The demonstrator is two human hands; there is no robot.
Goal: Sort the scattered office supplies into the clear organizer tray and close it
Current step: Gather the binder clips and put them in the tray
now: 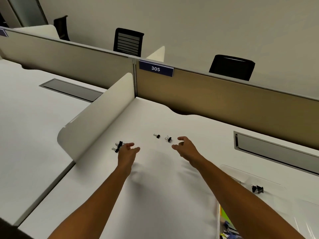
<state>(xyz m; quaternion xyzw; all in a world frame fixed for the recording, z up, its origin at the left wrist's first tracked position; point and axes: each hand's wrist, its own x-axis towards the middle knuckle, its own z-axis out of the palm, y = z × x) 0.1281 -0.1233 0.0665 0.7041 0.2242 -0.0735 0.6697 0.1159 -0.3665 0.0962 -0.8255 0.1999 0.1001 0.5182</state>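
Beyond right grip [185,146], clips [168,139] (untouched)

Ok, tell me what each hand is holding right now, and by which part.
Nothing is held. The left hand hovers open beside two binder clips by the divider; the right hand hovers open near another binder clip, fingers apart and not touching it.

Matt white smooth desk [155,187], black metal binder clips [168,139], clear glossy plastic organizer tray [284,200], fabric-covered partition [224,95]
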